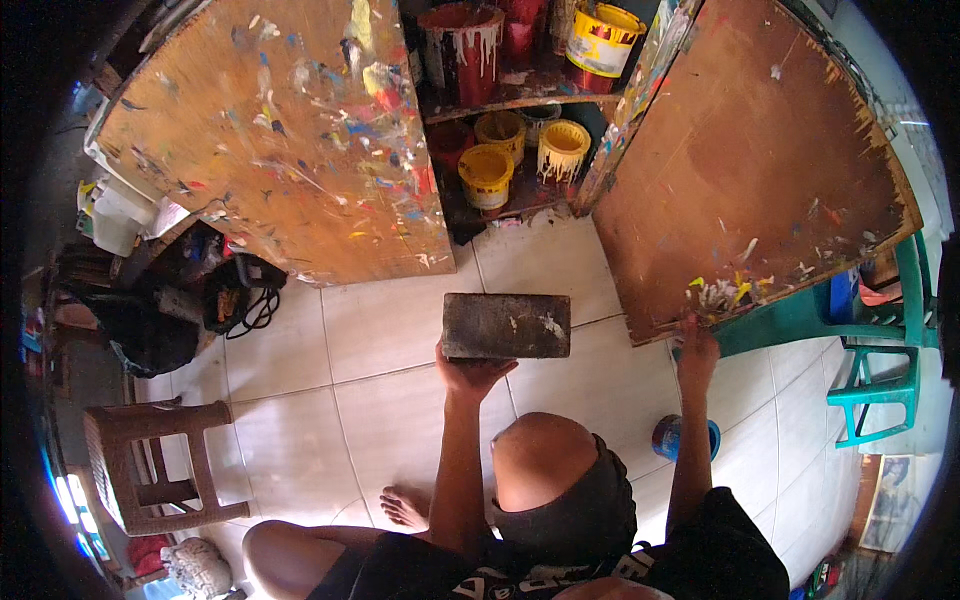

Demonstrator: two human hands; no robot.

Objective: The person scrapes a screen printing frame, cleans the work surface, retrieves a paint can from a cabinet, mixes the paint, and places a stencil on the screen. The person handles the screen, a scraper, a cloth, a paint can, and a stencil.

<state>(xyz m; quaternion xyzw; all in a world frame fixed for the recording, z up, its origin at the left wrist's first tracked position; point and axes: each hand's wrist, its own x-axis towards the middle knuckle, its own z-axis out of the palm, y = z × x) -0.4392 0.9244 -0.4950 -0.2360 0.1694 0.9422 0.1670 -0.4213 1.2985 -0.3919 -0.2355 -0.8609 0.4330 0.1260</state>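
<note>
My left hand (474, 373) supports a dark, worn rectangular block (490, 325) from below, its fingers curled under the near edge. Pale smears mark the block's right part; I cannot make out its material. My right hand (697, 358) grips the lower edge of the paint-stained right cabinet door (740, 170), next to a patch of yellow and white paint. The left door (290, 150) also stands swung out. Between them, the cabinet shelf (520, 97) bears several paint-streaked tubs, such as a yellow-and-white tub (603, 45) above and a yellow tub (486, 178) below.
A blue tub (666, 438) stands on the tiled floor (395, 425), partly behind my right forearm. At the left are a brown plastic stool (150, 450) and a black bag (150, 335). A teal plastic stool (880, 392) stands at the right.
</note>
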